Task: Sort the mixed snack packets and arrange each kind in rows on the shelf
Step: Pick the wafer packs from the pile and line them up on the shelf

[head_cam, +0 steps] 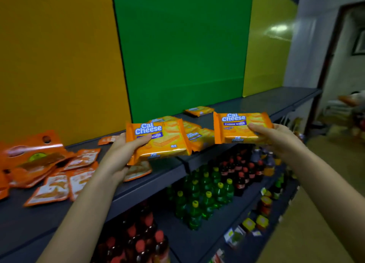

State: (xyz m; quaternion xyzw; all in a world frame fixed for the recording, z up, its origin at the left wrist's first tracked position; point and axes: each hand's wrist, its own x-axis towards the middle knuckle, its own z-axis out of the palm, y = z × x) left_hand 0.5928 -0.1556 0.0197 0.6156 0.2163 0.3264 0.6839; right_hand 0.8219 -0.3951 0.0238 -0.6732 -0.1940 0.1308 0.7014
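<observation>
Reaching in from below, the left hand [118,156] and right hand [276,138] hover at a dark shelf [256,103]. Orange pouches [55,183] lie scattered at its left. Each grip pinches a packet in mid-air: the left wafer packet [160,140] above the shelf, the right wafer packet [241,127] over its front edge.

Both hands [118,154] [276,138] hold wafer packets [158,140] [241,127] (over the shelf [173,170]).

Sachets [59,176] left on shelf [158,176], bottles [205,195] below.
</observation>
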